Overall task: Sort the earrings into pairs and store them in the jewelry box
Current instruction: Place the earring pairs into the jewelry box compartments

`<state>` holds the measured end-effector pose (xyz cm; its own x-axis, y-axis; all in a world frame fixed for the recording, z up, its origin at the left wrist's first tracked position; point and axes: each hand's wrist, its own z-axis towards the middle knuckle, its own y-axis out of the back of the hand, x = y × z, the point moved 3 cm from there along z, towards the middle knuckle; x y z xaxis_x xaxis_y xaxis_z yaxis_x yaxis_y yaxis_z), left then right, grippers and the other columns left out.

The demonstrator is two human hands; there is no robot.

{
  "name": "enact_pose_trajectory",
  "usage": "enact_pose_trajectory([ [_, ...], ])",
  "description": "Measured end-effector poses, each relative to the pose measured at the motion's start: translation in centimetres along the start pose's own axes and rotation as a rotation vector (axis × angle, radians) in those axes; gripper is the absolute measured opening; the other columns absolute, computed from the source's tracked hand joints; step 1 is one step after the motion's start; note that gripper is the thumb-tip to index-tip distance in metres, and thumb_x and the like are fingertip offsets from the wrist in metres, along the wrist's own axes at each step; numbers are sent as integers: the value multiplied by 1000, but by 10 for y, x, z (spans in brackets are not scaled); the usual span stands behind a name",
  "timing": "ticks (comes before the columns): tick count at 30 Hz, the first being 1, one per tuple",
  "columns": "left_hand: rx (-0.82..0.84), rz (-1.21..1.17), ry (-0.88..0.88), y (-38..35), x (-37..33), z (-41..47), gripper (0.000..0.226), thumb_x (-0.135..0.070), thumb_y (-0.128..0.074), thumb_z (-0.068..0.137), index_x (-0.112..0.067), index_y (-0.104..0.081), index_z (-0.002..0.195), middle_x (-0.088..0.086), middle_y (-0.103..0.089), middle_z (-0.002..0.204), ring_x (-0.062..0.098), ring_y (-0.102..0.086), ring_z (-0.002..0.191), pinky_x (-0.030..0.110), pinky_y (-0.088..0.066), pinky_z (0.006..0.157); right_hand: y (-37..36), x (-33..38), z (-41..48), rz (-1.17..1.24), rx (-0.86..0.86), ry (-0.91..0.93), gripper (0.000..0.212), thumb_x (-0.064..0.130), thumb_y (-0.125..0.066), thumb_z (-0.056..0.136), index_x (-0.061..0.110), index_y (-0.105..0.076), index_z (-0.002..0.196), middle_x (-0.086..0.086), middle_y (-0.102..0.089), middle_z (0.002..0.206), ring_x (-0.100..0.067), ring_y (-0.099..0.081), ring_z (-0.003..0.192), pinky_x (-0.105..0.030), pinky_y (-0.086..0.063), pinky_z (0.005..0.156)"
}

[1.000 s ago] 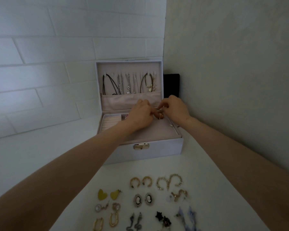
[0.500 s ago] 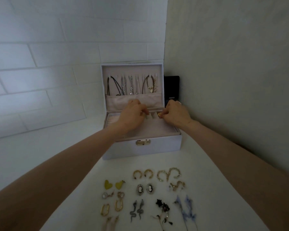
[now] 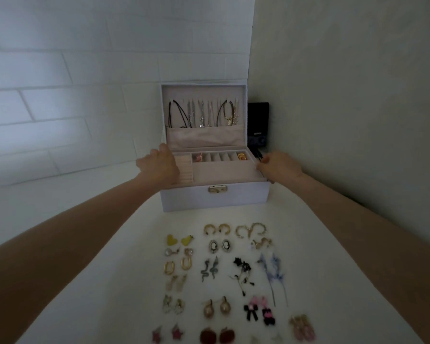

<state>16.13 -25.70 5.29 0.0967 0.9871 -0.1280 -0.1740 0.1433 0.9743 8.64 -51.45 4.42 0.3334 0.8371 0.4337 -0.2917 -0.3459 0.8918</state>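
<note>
The white jewelry box [image 3: 189, 197] stands open at the back of the table, its lid upright. In its row of small compartments lie pink earrings [image 3: 199, 157] at the left and gold earrings [image 3: 242, 156] at the right. My left hand [image 3: 159, 166] grips the box's left edge with curled fingers. My right hand [image 3: 277, 167] holds the right edge, fingertips on the rim. Several earring pairs lie in rows on the table in front, among them gold hoops [image 3: 217, 229], yellow hearts [image 3: 179, 240], cameo ovals [image 3: 219, 245] and grey snakes [image 3: 209, 269].
Necklaces [image 3: 201, 115] hang inside the lid [image 3: 204, 91]. A black device [image 3: 258, 120] stands behind the box against the right wall [image 3: 345, 108]. A white brick wall [image 3: 60, 108] runs along the back left. The white table [image 3: 72, 199] extends left of the box.
Both hands have moved apart from the middle compartments to the box's left and right edges. The gold earrings now lie in the right compartment. More rows of earrings have come into view.
</note>
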Motion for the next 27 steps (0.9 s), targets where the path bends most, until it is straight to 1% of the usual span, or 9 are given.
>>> enact_pose_trajectory([
  [3,31,-16,21,1,1,-7,44,-13,-46,88,-2,-29,128,18,-53,125,36,-52,116,37,-38,94,0,1,-5,-50,15,-19,25,25,-50,87,5,-65,90,-4,-56,64,-23,-57,67,-21,-32,49],
  [5,24,53,-18,2,1,-13,38,-12,-43,91,-2,-37,127,16,-54,126,34,-52,116,37,-40,93,0,4,-10,-95,8,-1,21,24,-50,88,7,-62,87,-5,-56,73,-24,-56,70,-20,-28,48],
  [8,19,195,-107,6,1,-19,30,-11,-43,92,-5,-54,119,12,-57,123,29,-55,115,34,-43,91,1,7,-15,-146,-32,42,18,21,-48,90,7,-59,85,-10,-56,87,-28,-60,88,-24,-29,54],
  [11,3,239,-139,9,0,-22,28,-10,-43,92,-7,-58,115,11,-59,121,28,-56,113,33,-43,90,3,13,-19,-165,-31,71,18,16,-46,91,5,-57,82,-14,-58,93,-30,-59,94,-25,-31,60],
  [14,-18,229,-141,12,3,-26,28,-10,-42,92,-7,-58,114,12,-59,119,29,-56,112,33,-43,89,5,16,-25,-168,-8,71,32,15,-47,91,11,-39,61,-6,-49,74,-25,-53,77,-25,-22,47],
  [16,-25,224,-140,15,7,-30,27,-11,-42,92,-7,-58,114,12,-59,119,30,-56,111,33,-43,88,7,17,-31,-153,9,63,35,16,-49,90,13,-34,58,-1,-40,62,-20,-45,63,-26,-20,45],
  [18,-20,219,-139,16,10,-35,27,-11,-41,92,-6,-57,114,13,-59,119,30,-56,111,34,-43,88,8,17,-38,-150,21,56,36,16,-49,89,14,-34,57,0,-37,59,-14,-37,53,-26,-19,45],
  [23,-10,211,-146,13,10,-51,27,-10,-41,92,-5,-56,114,12,-59,118,30,-56,111,35,-42,89,13,11,-56,-141,21,42,28,18,-50,88,12,-41,61,0,-41,58,-15,-41,52,-22,-23,45],
  [27,8,225,-149,15,9,-62,27,-9,-42,92,-5,-56,115,11,-58,119,29,-56,112,35,-42,90,15,7,-67,-128,18,36,32,17,-49,88,14,-38,58,1,-41,56,-14,-40,50,-22,-24,45],
])
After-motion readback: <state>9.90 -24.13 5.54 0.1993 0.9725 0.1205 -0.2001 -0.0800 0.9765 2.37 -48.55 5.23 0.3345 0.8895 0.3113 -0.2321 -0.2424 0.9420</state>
